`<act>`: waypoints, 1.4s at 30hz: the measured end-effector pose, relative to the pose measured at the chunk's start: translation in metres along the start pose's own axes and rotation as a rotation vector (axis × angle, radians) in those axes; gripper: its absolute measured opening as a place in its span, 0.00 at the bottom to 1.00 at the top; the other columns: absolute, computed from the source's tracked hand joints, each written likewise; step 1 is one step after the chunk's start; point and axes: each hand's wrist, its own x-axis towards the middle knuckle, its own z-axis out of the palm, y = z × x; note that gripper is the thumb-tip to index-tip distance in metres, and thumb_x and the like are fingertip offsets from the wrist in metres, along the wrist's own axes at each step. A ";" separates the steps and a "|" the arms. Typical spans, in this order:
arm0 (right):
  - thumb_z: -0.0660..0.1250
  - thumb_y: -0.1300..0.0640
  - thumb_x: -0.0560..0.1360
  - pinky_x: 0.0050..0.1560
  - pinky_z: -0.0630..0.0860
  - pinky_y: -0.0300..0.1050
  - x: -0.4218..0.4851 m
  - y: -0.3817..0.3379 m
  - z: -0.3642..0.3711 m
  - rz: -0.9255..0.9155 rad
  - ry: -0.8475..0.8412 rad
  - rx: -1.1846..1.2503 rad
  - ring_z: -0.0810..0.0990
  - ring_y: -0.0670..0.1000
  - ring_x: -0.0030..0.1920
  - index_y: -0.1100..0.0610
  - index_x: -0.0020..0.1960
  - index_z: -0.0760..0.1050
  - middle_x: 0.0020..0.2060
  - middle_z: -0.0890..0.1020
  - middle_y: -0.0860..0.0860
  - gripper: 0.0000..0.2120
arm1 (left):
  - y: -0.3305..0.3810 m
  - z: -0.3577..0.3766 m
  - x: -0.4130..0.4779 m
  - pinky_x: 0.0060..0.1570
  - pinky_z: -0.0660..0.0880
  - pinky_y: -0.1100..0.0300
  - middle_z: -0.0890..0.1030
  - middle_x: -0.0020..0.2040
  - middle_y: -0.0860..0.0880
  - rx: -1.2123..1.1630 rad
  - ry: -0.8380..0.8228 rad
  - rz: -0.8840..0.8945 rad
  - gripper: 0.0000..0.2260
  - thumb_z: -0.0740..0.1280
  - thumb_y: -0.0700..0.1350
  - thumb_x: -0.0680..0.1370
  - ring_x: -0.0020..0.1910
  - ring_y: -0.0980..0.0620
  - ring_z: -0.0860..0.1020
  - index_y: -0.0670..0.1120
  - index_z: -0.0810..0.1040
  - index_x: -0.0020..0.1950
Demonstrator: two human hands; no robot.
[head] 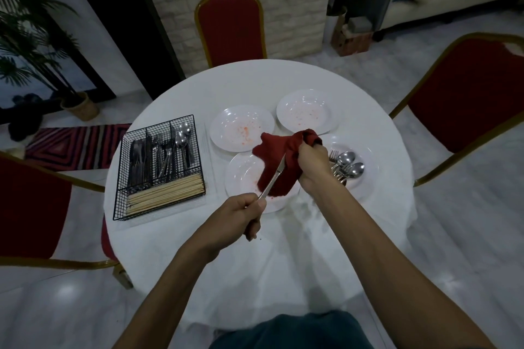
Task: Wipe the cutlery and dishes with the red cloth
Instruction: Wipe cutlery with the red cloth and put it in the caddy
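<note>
A round table [175,249] under a white cloth is filling the middle of the view, with red chairs standing at its far side [231,25], its right [465,99] and its left [31,207]. The widest stretch of tablecloth is lying between the plates and the near edge. A black wire basket [158,207] is sitting close to the left rim, holding dark-handled cutlery in its upright compartments, two spoons [183,133] in the rightmost one and a row of chopsticks [167,191] across its front section. Four white plates are crowding together right of the basket. The two far ones [241,127] [306,112] are showing reddish specks, the near plate [241,178] is lying partly under the red cloth [280,161], and the right plate [368,178] is carrying a pile of forks and spoons [350,164]. The left hand [241,218] is gripping the handle of a knife [273,178], fingers curled round it, blade pointing up and away. The right hand [313,163] is clutching the cloth bunched round the blade's tip (the tip itself is hidden in the folds), above the near plate.
</note>
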 end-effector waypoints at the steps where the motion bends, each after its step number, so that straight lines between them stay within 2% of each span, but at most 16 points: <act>1: 0.66 0.59 0.82 0.45 0.79 0.45 0.000 0.001 0.001 -0.001 -0.002 0.019 0.81 0.51 0.40 0.58 0.47 0.77 0.42 0.82 0.54 0.05 | 0.000 0.002 0.001 0.48 0.75 0.51 0.76 0.29 0.49 0.017 0.003 -0.002 0.16 0.59 0.49 0.85 0.32 0.51 0.73 0.44 0.70 0.40; 4: 0.65 0.61 0.81 0.41 0.78 0.44 -0.009 0.002 0.005 -0.019 -0.037 0.040 0.80 0.50 0.38 0.57 0.48 0.77 0.39 0.80 0.52 0.04 | 0.002 0.006 0.005 0.47 0.75 0.52 0.76 0.29 0.50 0.038 0.034 0.000 0.16 0.60 0.49 0.85 0.32 0.53 0.73 0.44 0.71 0.41; 8: 0.65 0.62 0.81 0.46 0.82 0.46 -0.030 0.014 0.014 -0.047 -0.138 -0.013 0.86 0.53 0.43 0.57 0.48 0.80 0.39 0.87 0.52 0.06 | 0.004 0.010 0.010 0.45 0.74 0.52 0.76 0.30 0.50 0.016 0.101 0.029 0.16 0.59 0.49 0.86 0.31 0.52 0.73 0.44 0.70 0.40; 10: 0.66 0.60 0.80 0.50 0.84 0.52 -0.039 0.021 0.017 -0.027 -0.227 -0.033 0.88 0.57 0.46 0.57 0.47 0.80 0.43 0.88 0.55 0.06 | 0.007 0.011 0.013 0.43 0.73 0.52 0.76 0.30 0.49 -0.021 0.135 0.035 0.16 0.59 0.50 0.86 0.31 0.52 0.72 0.44 0.71 0.40; 12: 0.66 0.60 0.81 0.48 0.85 0.52 -0.042 0.019 0.017 -0.015 -0.267 -0.031 0.88 0.56 0.43 0.59 0.48 0.79 0.42 0.88 0.55 0.05 | 0.010 0.013 0.015 0.42 0.73 0.52 0.75 0.30 0.49 -0.040 0.157 0.042 0.17 0.59 0.52 0.85 0.31 0.52 0.72 0.44 0.70 0.41; 15: 0.67 0.62 0.81 0.40 0.79 0.42 -0.029 0.002 0.017 -0.059 -0.180 -0.030 0.83 0.51 0.37 0.55 0.44 0.79 0.33 0.84 0.49 0.07 | 0.012 0.016 0.013 0.44 0.73 0.50 0.73 0.28 0.51 -0.040 0.169 0.072 0.16 0.60 0.49 0.85 0.30 0.54 0.71 0.45 0.67 0.39; 21: 0.67 0.61 0.81 0.45 0.79 0.44 -0.005 -0.036 0.012 -0.103 -0.047 -0.005 0.82 0.55 0.43 0.56 0.47 0.78 0.39 0.82 0.53 0.04 | 0.009 0.019 0.005 0.54 0.77 0.39 0.75 0.30 0.50 -0.013 0.126 0.059 0.16 0.59 0.51 0.85 0.33 0.51 0.72 0.45 0.69 0.41; 23: 0.64 0.62 0.83 0.40 0.81 0.42 -0.012 -0.039 0.012 -0.095 -0.067 0.030 0.87 0.55 0.41 0.59 0.48 0.75 0.36 0.85 0.54 0.05 | 0.009 0.018 0.007 0.52 0.77 0.40 0.75 0.30 0.49 -0.006 0.137 0.051 0.16 0.59 0.51 0.85 0.33 0.51 0.72 0.45 0.69 0.41; 25: 0.60 0.66 0.84 0.30 0.80 0.38 -0.026 -0.038 0.013 -0.068 -0.150 0.085 0.86 0.51 0.31 0.62 0.48 0.71 0.29 0.85 0.55 0.06 | 0.011 0.018 0.011 0.47 0.76 0.45 0.75 0.30 0.50 -0.011 0.148 0.049 0.16 0.60 0.51 0.85 0.33 0.51 0.72 0.46 0.69 0.40; 26: 0.59 0.67 0.84 0.30 0.79 0.37 -0.030 -0.033 0.014 -0.063 -0.197 0.084 0.86 0.50 0.30 0.63 0.47 0.71 0.29 0.85 0.55 0.07 | 0.012 0.017 0.014 0.46 0.75 0.48 0.75 0.29 0.51 -0.025 0.159 0.050 0.16 0.60 0.50 0.85 0.32 0.52 0.72 0.46 0.69 0.39; 28: 0.61 0.67 0.83 0.36 0.82 0.39 -0.036 -0.019 0.016 -0.065 -0.288 0.012 0.87 0.49 0.34 0.62 0.45 0.75 0.32 0.86 0.54 0.09 | 0.014 0.015 0.021 0.44 0.74 0.51 0.74 0.28 0.53 -0.081 0.190 0.045 0.16 0.61 0.48 0.85 0.30 0.54 0.71 0.47 0.69 0.37; 31: 0.67 0.60 0.80 0.50 0.84 0.49 -0.038 0.007 0.020 -0.087 -0.307 -0.163 0.87 0.52 0.42 0.56 0.45 0.81 0.39 0.88 0.52 0.06 | 0.012 0.013 0.028 0.42 0.73 0.52 0.74 0.28 0.54 -0.140 0.256 0.034 0.16 0.61 0.47 0.85 0.30 0.54 0.72 0.47 0.71 0.38; 34: 0.68 0.57 0.79 0.47 0.81 0.48 -0.043 0.020 0.019 -0.077 -0.339 -0.258 0.84 0.52 0.41 0.52 0.45 0.80 0.38 0.85 0.51 0.05 | 0.010 0.010 0.030 0.39 0.75 0.55 0.79 0.30 0.53 -0.115 0.300 0.017 0.14 0.62 0.48 0.84 0.32 0.53 0.76 0.45 0.77 0.41; 38: 0.67 0.57 0.80 0.43 0.78 0.42 -0.045 0.021 0.010 -0.078 -0.371 -0.281 0.83 0.50 0.39 0.52 0.44 0.78 0.37 0.84 0.50 0.06 | 0.006 -0.005 0.027 0.40 0.80 0.60 0.86 0.37 0.47 -0.060 0.198 -0.057 0.16 0.63 0.51 0.84 0.35 0.51 0.82 0.43 0.85 0.47; 40: 0.66 0.57 0.82 0.40 0.78 0.38 -0.047 0.020 0.006 -0.081 -0.388 -0.289 0.84 0.50 0.39 0.53 0.45 0.77 0.40 0.86 0.51 0.07 | 0.002 -0.017 0.026 0.37 0.79 0.62 0.86 0.35 0.46 -0.092 0.275 -0.078 0.15 0.64 0.49 0.84 0.34 0.50 0.81 0.42 0.85 0.45; 42: 0.63 0.58 0.83 0.30 0.74 0.36 -0.052 0.022 0.006 -0.079 -0.393 -0.324 0.80 0.49 0.31 0.53 0.44 0.75 0.34 0.84 0.51 0.09 | -0.001 -0.027 0.028 0.38 0.79 0.61 0.84 0.34 0.47 -0.179 0.421 -0.074 0.15 0.64 0.48 0.84 0.33 0.51 0.80 0.42 0.85 0.45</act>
